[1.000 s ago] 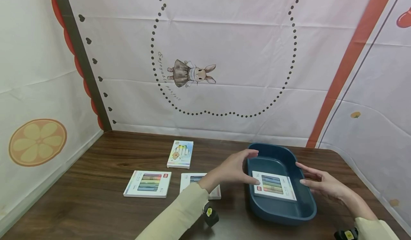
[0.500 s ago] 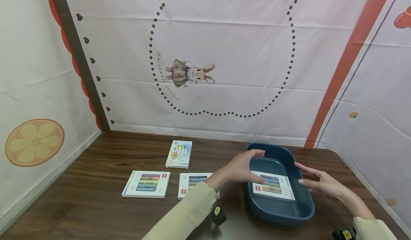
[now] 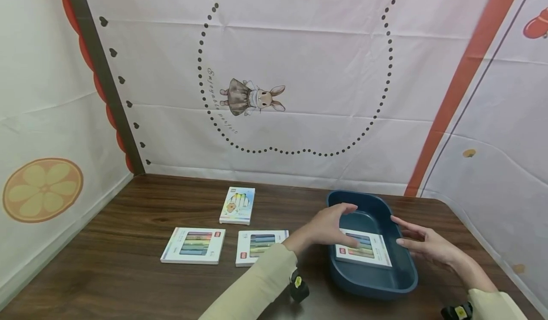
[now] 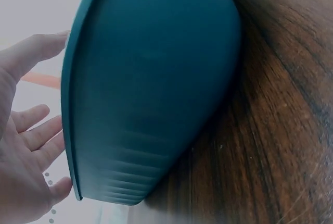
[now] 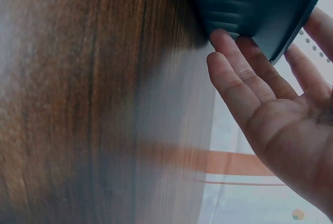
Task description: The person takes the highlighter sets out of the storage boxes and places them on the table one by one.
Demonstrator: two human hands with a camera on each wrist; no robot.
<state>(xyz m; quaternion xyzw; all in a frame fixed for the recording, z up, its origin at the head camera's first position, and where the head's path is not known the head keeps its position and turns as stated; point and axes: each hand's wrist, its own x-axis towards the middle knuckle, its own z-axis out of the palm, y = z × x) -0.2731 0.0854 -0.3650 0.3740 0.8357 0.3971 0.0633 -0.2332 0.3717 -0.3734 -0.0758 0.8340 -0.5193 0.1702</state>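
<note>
A dark blue plastic bin (image 3: 372, 284) stands on the table at the right in the head view. Inside it lies a flat white box (image 3: 383, 251) whose window shows coloured sticks. Above the bin's left rim hovers my left hand (image 3: 327, 227), thumb and fingers spread, the thumb over the box's window. The left wrist view shows that hand (image 4: 26, 146) beyond the rim with nothing in its grasp. At the bin's right side my right hand (image 3: 432, 248) has its thumb and index finger at the rim. In the right wrist view its extended fingers (image 5: 237, 70) touch the outer wall.
Two similar white boxes, the left box (image 3: 193, 245) and the middle box (image 3: 257, 248), lie left of the bin. Behind them is a smaller box (image 3: 237, 206) with a picture of pens. Printed cloth (image 3: 317, 72) hangs at the table's back and sides.
My left hand has moved right, farther over the bin, uncovering more of the middle box. The right hand stays at the bin's right side. The head view has shifted slightly.
</note>
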